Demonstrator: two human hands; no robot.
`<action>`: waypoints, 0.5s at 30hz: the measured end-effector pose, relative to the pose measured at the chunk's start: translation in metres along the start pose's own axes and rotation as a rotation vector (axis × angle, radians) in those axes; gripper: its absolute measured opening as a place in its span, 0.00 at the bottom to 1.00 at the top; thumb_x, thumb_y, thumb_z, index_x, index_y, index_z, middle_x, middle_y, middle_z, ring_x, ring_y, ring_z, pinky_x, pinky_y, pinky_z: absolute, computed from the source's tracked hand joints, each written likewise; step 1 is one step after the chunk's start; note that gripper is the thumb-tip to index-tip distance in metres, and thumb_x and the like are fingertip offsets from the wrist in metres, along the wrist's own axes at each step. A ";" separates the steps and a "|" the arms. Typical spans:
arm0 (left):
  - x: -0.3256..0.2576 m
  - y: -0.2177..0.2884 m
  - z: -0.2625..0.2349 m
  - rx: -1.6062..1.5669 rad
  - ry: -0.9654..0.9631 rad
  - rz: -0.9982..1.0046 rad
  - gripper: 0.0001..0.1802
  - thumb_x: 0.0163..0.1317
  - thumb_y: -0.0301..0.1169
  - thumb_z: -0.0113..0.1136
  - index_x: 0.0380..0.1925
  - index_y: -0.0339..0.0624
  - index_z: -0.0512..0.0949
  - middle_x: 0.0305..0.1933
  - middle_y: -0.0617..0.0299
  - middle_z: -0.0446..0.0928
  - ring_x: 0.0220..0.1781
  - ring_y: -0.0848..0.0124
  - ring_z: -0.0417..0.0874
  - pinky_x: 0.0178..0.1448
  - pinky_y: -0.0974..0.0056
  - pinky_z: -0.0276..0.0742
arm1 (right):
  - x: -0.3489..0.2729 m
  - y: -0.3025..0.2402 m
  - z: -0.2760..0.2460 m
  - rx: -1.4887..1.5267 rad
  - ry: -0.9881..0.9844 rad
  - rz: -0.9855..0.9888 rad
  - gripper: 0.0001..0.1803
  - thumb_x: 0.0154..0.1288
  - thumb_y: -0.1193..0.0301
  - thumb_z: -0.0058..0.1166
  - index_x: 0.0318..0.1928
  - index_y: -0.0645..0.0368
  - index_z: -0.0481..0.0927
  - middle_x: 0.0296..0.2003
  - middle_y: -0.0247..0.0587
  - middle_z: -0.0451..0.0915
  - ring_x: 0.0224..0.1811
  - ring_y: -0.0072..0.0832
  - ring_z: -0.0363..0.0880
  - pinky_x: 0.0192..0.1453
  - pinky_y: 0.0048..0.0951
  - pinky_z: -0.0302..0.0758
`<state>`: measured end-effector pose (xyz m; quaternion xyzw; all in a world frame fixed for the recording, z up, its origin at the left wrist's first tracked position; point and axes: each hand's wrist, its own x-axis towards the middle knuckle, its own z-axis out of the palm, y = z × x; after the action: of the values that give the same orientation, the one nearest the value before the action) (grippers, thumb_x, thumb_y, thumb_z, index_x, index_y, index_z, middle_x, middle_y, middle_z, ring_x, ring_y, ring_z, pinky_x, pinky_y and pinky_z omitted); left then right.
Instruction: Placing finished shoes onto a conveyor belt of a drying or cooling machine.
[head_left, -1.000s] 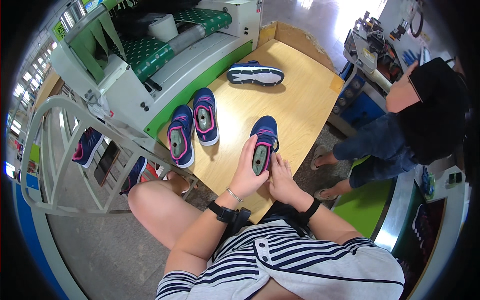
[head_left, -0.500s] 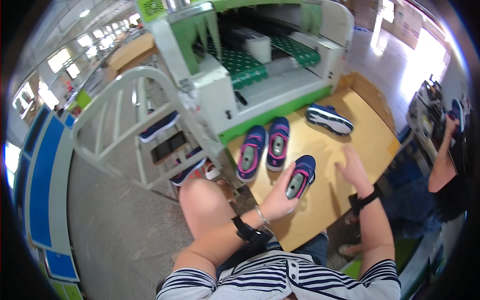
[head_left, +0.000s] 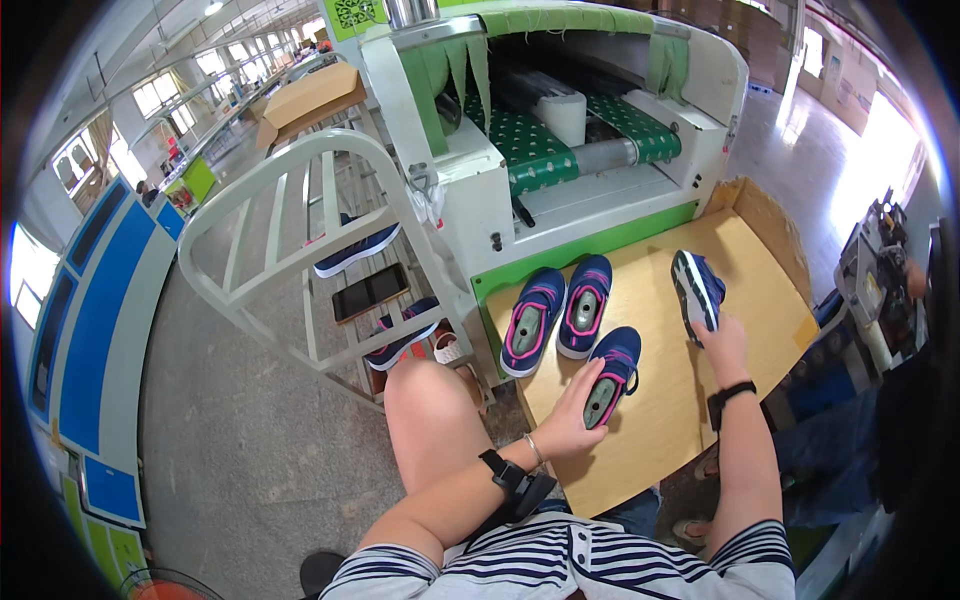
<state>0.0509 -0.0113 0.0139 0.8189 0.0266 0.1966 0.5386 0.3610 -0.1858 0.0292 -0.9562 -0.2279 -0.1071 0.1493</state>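
Observation:
My left hand (head_left: pixel 568 428) is closed around a navy sneaker (head_left: pixel 617 352) with pink trim. A grey form with a hole fills its opening. At the right, my right hand (head_left: pixel 726 352) grips the near end of another navy sneaker (head_left: pixel 690 290), which is turned on its side with its white and dark sole facing left. Just beyond my left hand, two matching sneakers stand side by side, a left one (head_left: pixel 528 330) and a right one (head_left: pixel 586 305), both with grey forms inside. All of these are at the tan board (head_left: pixel 650 440) before me.
Beyond the board stands a white and green machine (head_left: pixel 600 235) with a dotted green conveyor belt (head_left: pixel 540 172). A metal rack (head_left: pixel 285 265) at the left holds sneakers and a dark phone-like slab (head_left: pixel 370 292). Torn cardboard (head_left: pixel 770 230) edges the board's far right. Another person is at the right.
My right hand has reached forward and taken hold of the far-right sneaker, which has swung from lying crosswise to pointing away. My left hand still holds its sneaker. The view has shifted.

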 end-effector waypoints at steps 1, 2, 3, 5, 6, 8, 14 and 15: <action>0.000 -0.002 0.000 0.003 -0.017 -0.010 0.56 0.49 0.29 0.67 0.77 0.38 0.46 0.78 0.40 0.50 0.82 0.46 0.49 0.82 0.53 0.48 | -0.013 0.011 -0.007 0.015 0.018 -0.006 0.29 0.51 0.48 0.72 0.38 0.63 0.84 0.38 0.55 0.83 0.42 0.50 0.82 0.47 0.46 0.78; 0.000 -0.003 0.000 0.000 -0.035 -0.029 0.56 0.51 0.30 0.67 0.77 0.38 0.45 0.79 0.41 0.48 0.83 0.48 0.47 0.82 0.54 0.46 | -0.025 0.027 -0.016 0.028 -0.008 -0.086 0.27 0.51 0.53 0.73 0.40 0.63 0.83 0.39 0.53 0.82 0.43 0.50 0.81 0.49 0.46 0.78; 0.001 -0.006 0.001 0.031 -0.034 0.002 0.56 0.51 0.30 0.67 0.77 0.38 0.46 0.78 0.43 0.48 0.83 0.49 0.47 0.82 0.54 0.46 | -0.045 0.044 -0.026 0.006 -0.085 -0.114 0.25 0.51 0.57 0.73 0.42 0.62 0.82 0.40 0.50 0.81 0.44 0.49 0.80 0.50 0.46 0.77; 0.002 -0.010 0.002 0.013 -0.053 -0.052 0.56 0.50 0.31 0.67 0.77 0.37 0.46 0.79 0.44 0.49 0.83 0.52 0.48 0.83 0.55 0.45 | -0.063 0.075 -0.046 -0.180 0.033 -0.348 0.23 0.52 0.66 0.72 0.47 0.59 0.81 0.44 0.48 0.79 0.48 0.48 0.78 0.54 0.45 0.76; 0.002 -0.011 0.003 0.002 -0.034 -0.037 0.55 0.50 0.31 0.66 0.77 0.37 0.47 0.79 0.45 0.50 0.82 0.53 0.49 0.83 0.55 0.45 | -0.067 0.087 -0.057 -0.211 0.079 -0.443 0.20 0.55 0.72 0.66 0.50 0.57 0.80 0.47 0.48 0.78 0.51 0.48 0.76 0.56 0.45 0.75; 0.001 -0.011 0.004 0.017 -0.006 -0.005 0.56 0.49 0.30 0.68 0.77 0.37 0.48 0.79 0.47 0.51 0.82 0.55 0.51 0.82 0.57 0.47 | -0.075 0.095 -0.067 -0.137 0.169 -0.420 0.22 0.60 0.77 0.59 0.56 0.56 0.80 0.57 0.50 0.77 0.54 0.50 0.78 0.56 0.46 0.77; 0.002 -0.006 0.001 0.072 -0.053 -0.040 0.61 0.47 0.31 0.74 0.78 0.41 0.46 0.75 0.48 0.56 0.76 0.56 0.60 0.78 0.55 0.56 | -0.147 0.046 -0.062 1.238 -0.352 0.357 0.32 0.76 0.59 0.55 0.74 0.53 0.64 0.69 0.43 0.68 0.71 0.34 0.66 0.74 0.38 0.62; 0.002 -0.008 -0.001 0.077 -0.062 -0.038 0.62 0.46 0.33 0.75 0.79 0.42 0.45 0.75 0.48 0.56 0.77 0.55 0.60 0.78 0.54 0.56 | -0.155 0.027 -0.050 1.175 -0.217 0.324 0.38 0.74 0.57 0.57 0.75 0.59 0.58 0.68 0.45 0.68 0.70 0.35 0.66 0.73 0.36 0.62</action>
<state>0.0538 -0.0066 0.0081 0.8440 0.0331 0.1596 0.5110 0.2314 -0.2882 0.0266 -0.7421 -0.1146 0.1581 0.6412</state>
